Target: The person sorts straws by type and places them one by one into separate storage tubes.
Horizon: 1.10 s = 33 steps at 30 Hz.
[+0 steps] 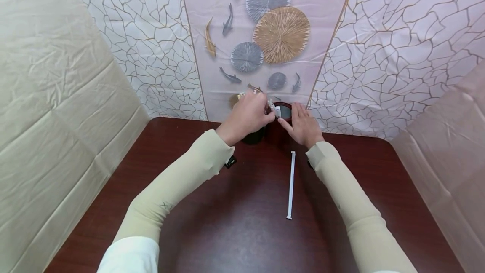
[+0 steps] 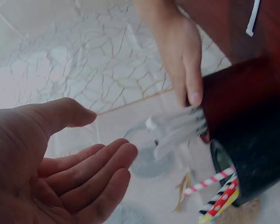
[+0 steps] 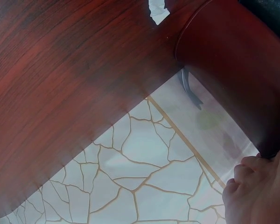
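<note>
My left hand (image 1: pixel 248 115) hovers beside the openings of two upright cylinders, its fingers loosely bent and nothing in them in the left wrist view. Closest to it there are several white wrapped sticks (image 2: pixel 177 133), standing out of a dark red cylindrical holder (image 2: pixel 242 93). Beside that holder, touching or nearly so, is a black cup (image 2: pixel 266 154) with patterned paper straws (image 2: pixel 221 193) in it. My right hand (image 1: pixel 303 126) rests on the red holder's rim, fingers extended and thumb spread; only its knuckles show in the right wrist view.
A long thin white wrapped stick (image 1: pixel 291 185) lies on the dark red-brown table (image 1: pixel 227 222), in front of the holders. Behind the holders hangs a patterned cloth (image 1: pixel 273 79) along the table's back edge. Beige cloth walls (image 1: pixel 57 117) flank the table.
</note>
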Available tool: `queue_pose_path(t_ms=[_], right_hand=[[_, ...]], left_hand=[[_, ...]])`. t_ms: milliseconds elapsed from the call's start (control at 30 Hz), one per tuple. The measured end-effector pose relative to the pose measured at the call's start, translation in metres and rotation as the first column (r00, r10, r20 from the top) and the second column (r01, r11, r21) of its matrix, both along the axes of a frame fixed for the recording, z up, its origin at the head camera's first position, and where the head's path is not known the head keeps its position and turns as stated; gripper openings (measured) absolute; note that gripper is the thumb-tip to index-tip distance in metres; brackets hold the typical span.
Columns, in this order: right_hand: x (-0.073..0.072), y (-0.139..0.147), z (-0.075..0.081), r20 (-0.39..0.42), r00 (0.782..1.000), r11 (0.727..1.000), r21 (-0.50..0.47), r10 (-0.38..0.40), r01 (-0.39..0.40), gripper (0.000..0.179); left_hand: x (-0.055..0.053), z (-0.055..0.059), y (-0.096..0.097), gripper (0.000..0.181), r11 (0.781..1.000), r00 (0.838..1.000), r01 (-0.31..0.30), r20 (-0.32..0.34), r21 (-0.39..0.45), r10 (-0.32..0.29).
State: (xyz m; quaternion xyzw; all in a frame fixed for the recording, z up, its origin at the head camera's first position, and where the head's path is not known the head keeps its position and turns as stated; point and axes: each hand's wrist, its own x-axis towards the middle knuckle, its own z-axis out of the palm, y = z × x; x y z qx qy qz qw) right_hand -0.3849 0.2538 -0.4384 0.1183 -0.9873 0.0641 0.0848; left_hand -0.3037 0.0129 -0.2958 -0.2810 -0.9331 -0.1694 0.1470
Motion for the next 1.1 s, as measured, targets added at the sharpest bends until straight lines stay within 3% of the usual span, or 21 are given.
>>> queue_pose_path(t_ms=[200, 467, 767, 1100], right_hand=[[0.000, -0.001, 0.000, -0.021, 1.000, 1.000, -0.025, 0.010, -0.010, 0.090], [0.000, 0.000, 0.000, 0.011, 1.000, 1.000, -0.010, -0.001, 0.001, 0.093], [0.001, 0.000, 0.000, 0.028, 1.000, 1.000, -0.016, 0.002, -0.001, 0.096], [0.002, 0.000, 0.000, 0.024, 1.000, 1.000, -0.010, -0.003, 0.003, 0.095]], left_hand=[[0.008, -0.025, 0.004, 0.053, 0.997, 0.995, 0.053, 0.092, -0.058, -0.047], [0.015, -0.070, 0.017, 0.041, 0.998, 0.968, 0.024, 0.249, -0.059, -0.009], [0.024, -0.113, 0.039, 0.034, 0.997, 0.946, 0.062, 0.322, -0.047, -0.044], [0.027, -0.160, 0.065, 0.038, 0.999, 0.904, 0.040, 0.426, -0.027, -0.025]])
